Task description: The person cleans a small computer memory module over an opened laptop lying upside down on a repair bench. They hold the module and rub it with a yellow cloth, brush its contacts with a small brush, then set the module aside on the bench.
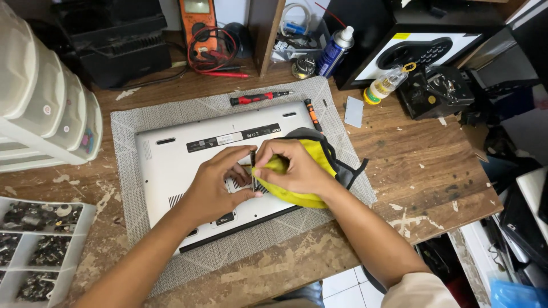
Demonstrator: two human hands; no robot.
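a silver laptop turned bottom-up lies on a grey woven mat on the worn wooden counter. over the laptop's vent slots, the left hand pinches a thin dark flat strip stood on edge, its fingers closed around the lower part. the right hand is closed on a yellow cloth with dark grey trim, pressing a fold of it against the same strip from the other side; the rest of the cloth trails over the laptop's right edge. a red-handled screwdriver and an orange-and-black screwdriver lie on the mat beyond the laptop. a compartmented tray of small screws sits at the left.
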